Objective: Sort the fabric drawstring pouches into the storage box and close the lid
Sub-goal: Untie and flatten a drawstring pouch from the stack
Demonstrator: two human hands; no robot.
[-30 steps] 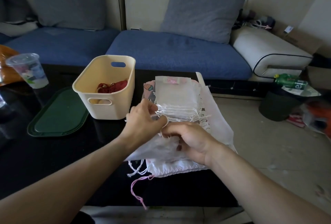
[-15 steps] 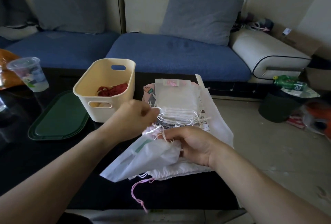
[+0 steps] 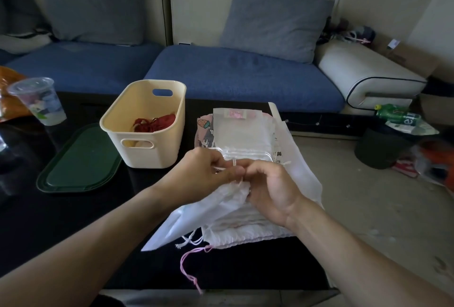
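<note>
Left hand [image 3: 208, 169]: we pinch the drawstring of the top white pouch [image 3: 211, 211], fingers curled round the cord.
Right hand [image 3: 267, 188]: we grip the same pouch at its gathered neck, thumb and fingers closed on the fabric.
Change: a moment ago our hands were apart with the pouch lifted loose; now they have met at its mouth, so we judge we are cinching it before boxing.
Pouch pile [image 3: 243, 134]: on the tabletop [image 3: 49, 220], just right of the storage box [image 3: 145, 124].
Box: holds something red; green lid [image 3: 78, 161] lies beside it, not yet fitted.
</note>
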